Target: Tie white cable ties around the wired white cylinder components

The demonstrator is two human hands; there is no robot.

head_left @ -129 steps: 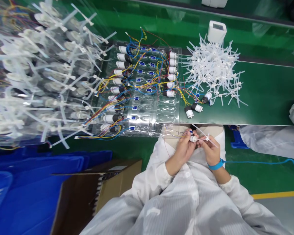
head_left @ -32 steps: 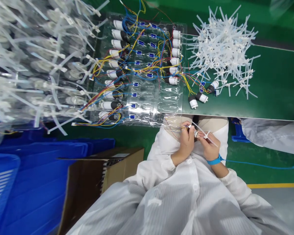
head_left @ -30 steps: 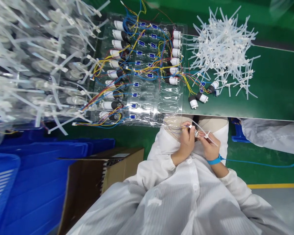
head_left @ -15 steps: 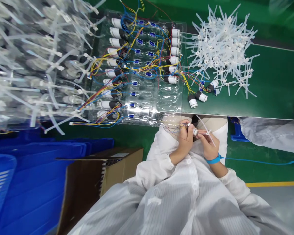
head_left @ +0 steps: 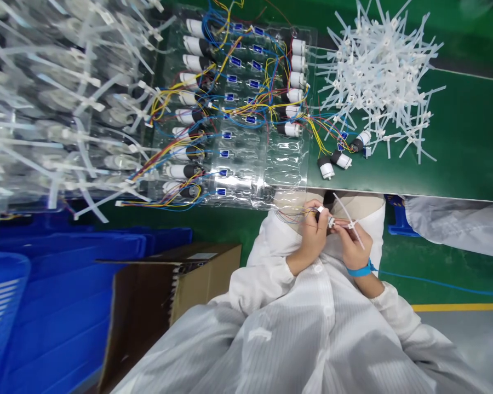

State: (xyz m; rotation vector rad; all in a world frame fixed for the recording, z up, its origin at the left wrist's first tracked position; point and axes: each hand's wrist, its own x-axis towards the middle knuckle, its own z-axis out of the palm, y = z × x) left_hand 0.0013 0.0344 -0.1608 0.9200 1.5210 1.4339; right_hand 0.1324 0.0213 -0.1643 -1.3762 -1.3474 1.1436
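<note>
Over my lap, my left hand (head_left: 314, 232) is closed round a small wired motor (head_left: 331, 222), whose white end pokes out toward the right. Thin wires trail from it to the left, and the fingers cover most of its body. My right hand (head_left: 358, 247), with a blue wrist strap, pinches a white plastic tube with a small connector (head_left: 351, 225). The tube sticks out on both sides of the fingers. The fingertips of both hands are close together at the motor's end; whether tube and motor touch is too small to tell.
A clear blister tray (head_left: 285, 175) of wired motors lies left on the green bench, beside stacked trays with tubes (head_left: 66, 131). Loose motors (head_left: 325, 167) and a heap of white tubes (head_left: 382, 82) lie right. Blue crates (head_left: 66, 295) and a cardboard box (head_left: 205, 284) stand lower left.
The view has shifted slightly. Both hands keep their grips on the motor and the tube, with hardly any movement between them.
</note>
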